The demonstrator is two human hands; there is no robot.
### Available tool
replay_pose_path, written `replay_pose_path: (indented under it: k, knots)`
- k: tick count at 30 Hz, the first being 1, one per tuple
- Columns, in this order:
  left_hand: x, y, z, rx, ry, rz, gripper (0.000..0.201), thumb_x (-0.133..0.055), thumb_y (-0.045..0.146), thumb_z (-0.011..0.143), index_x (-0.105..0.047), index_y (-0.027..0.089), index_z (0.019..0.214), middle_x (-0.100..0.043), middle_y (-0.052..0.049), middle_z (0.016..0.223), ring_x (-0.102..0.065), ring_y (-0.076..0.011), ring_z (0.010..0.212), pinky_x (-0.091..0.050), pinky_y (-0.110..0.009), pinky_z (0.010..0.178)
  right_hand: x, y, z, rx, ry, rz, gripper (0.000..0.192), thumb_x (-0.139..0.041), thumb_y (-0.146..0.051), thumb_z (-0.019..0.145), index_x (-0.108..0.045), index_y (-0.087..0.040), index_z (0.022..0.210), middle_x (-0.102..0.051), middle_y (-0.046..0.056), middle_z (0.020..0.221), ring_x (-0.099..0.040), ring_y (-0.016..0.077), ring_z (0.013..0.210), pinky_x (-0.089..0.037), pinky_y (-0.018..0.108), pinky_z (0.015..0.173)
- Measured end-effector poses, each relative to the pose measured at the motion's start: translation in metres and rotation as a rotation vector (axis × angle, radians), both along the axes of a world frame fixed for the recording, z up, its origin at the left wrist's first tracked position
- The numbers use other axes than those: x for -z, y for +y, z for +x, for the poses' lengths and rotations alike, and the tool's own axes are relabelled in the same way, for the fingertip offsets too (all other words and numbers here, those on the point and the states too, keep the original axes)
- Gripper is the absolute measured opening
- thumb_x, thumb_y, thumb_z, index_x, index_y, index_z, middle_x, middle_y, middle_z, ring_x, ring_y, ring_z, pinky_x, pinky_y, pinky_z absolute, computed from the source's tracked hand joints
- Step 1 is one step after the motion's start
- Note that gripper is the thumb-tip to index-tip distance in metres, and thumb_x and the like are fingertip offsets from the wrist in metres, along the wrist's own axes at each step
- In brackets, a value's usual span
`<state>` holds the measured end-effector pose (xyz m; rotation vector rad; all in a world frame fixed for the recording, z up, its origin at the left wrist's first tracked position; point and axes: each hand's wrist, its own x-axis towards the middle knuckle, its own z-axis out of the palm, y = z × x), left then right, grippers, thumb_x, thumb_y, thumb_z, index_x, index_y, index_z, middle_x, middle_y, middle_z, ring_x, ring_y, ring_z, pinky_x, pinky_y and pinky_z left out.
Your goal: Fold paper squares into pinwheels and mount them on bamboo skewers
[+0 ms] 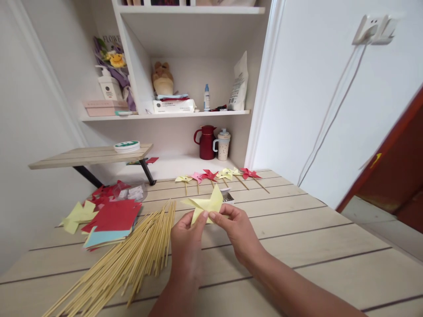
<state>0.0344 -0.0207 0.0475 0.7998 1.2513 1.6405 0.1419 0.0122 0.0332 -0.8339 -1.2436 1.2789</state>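
Both hands hold a folded yellow paper pinwheel [207, 204] above the wooden table [313, 246]. My left hand [187, 240] pinches its lower left part. My right hand [236, 229] grips it from the right with thumb and fingers. A pile of thin bamboo sticks [132, 257] lies just left of my left hand. A row of several finished pinwheels on sticks [221, 176], yellow, pink and red, lies further back on the table. A small box [228, 197] sits half hidden behind the held pinwheel.
Stacked red, blue and yellow paper sheets [110, 220] lie at the left. A small raised shelf [89, 156] carries round white tape [127, 146]. A red jug [206, 141] and a cup [224, 144] stand under white wall shelves. Cables hang from a wall socket [375, 28].
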Motion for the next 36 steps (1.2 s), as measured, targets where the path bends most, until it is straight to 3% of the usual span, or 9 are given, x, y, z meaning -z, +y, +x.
replay_pose_path:
  k: [3,7,11,15,22,25,33,34,36]
  knots:
    - [0.005,0.006,-0.011,-0.02,0.15,0.031,0.031,-0.074,0.038,0.07,-0.077,0.017,0.093,-0.077,-0.006,0.091,-0.069,-0.0273,0.093,-0.051,-0.036,0.084,0.002,0.003,0.002,-0.029,-0.066,0.041,0.02,-0.074,-0.037,0.077,-0.068,-0.019,0.085,-0.071,0.004,0.088,-0.064,0.0237,0.09,-0.048,0.037,0.086]
    - [0.01,0.017,-0.037,-0.16,0.548,0.095,0.015,-0.073,0.031,0.068,-0.078,0.02,0.077,-0.076,-0.008,0.09,-0.068,-0.0285,0.092,-0.047,-0.04,0.09,-0.003,0.009,0.013,0.118,-0.247,0.241,0.062,-0.078,-0.035,0.073,-0.054,-0.031,0.13,-0.06,0.006,0.131,-0.055,0.0262,0.119,-0.039,0.045,0.106]
    - [0.007,0.02,-0.059,-0.169,0.817,0.18,0.006,-0.073,0.026,0.065,-0.078,0.025,0.068,-0.076,-0.008,0.086,-0.065,-0.0299,0.091,-0.042,-0.046,0.096,-0.008,0.011,0.021,0.206,-0.494,0.451,0.046,-0.079,-0.038,0.073,-0.067,-0.034,0.118,-0.052,0.006,0.139,-0.044,0.0315,0.132,-0.031,0.053,0.112]
    - [0.001,0.014,-0.062,-0.092,0.956,0.216,0.01,-0.075,0.022,0.063,-0.077,0.031,0.062,-0.075,-0.004,0.079,-0.064,-0.0288,0.087,-0.029,-0.05,0.106,-0.006,0.01,0.02,0.132,-0.598,0.488,0.042,-0.083,-0.033,0.07,-0.072,-0.035,0.11,-0.055,0.006,0.138,-0.044,0.0339,0.132,-0.031,0.057,0.111]
    - [-0.002,0.005,-0.05,0.049,0.904,0.219,0.013,-0.075,0.023,0.06,-0.074,0.034,0.054,-0.074,-0.002,0.073,-0.061,-0.0281,0.084,-0.02,-0.049,0.111,-0.005,0.009,0.015,0.048,-0.591,0.529,0.005,-0.079,-0.027,0.075,-0.074,-0.027,0.074,-0.069,0.005,0.12,-0.054,0.0305,0.121,-0.036,0.054,0.106]
    - [-0.003,0.004,-0.046,0.054,0.897,0.216,0.012,-0.075,0.023,0.061,-0.074,0.034,0.055,-0.075,-0.002,0.073,-0.062,-0.0278,0.083,-0.02,-0.049,0.11,-0.005,0.01,0.015,0.059,-0.547,0.552,0.016,-0.076,-0.025,0.077,-0.068,-0.025,0.064,-0.074,0.005,0.107,-0.059,0.0283,0.111,-0.036,0.052,0.105]
    - [-0.013,0.016,-0.039,0.017,0.864,0.183,0.008,-0.075,0.021,0.06,-0.073,0.028,0.057,-0.073,-0.004,0.074,-0.063,-0.0281,0.084,-0.035,-0.049,0.101,-0.009,0.008,0.013,0.078,-0.516,0.402,0.019,-0.064,-0.035,0.084,-0.069,-0.023,0.07,-0.069,0.005,0.082,-0.058,0.0252,0.09,-0.043,0.037,0.08]
    - [-0.014,0.018,-0.039,0.034,0.813,0.171,0.005,-0.076,0.023,0.061,-0.074,0.027,0.062,-0.074,-0.005,0.079,-0.064,-0.0282,0.087,-0.037,-0.047,0.099,-0.009,0.008,0.013,0.082,-0.477,0.349,0.02,-0.064,-0.037,0.083,-0.069,-0.022,0.071,-0.068,0.004,0.08,-0.057,0.0243,0.086,-0.043,0.036,0.078]
    - [-0.013,0.021,-0.04,0.054,0.669,0.146,0.025,-0.078,0.029,0.063,-0.076,0.026,0.088,-0.073,-0.007,0.096,-0.063,-0.0283,0.098,-0.041,-0.044,0.097,-0.008,0.01,0.014,0.049,-0.337,0.196,0.022,-0.065,-0.041,0.081,-0.07,-0.02,0.073,-0.068,0.003,0.077,-0.057,0.0216,0.078,-0.042,0.033,0.072]
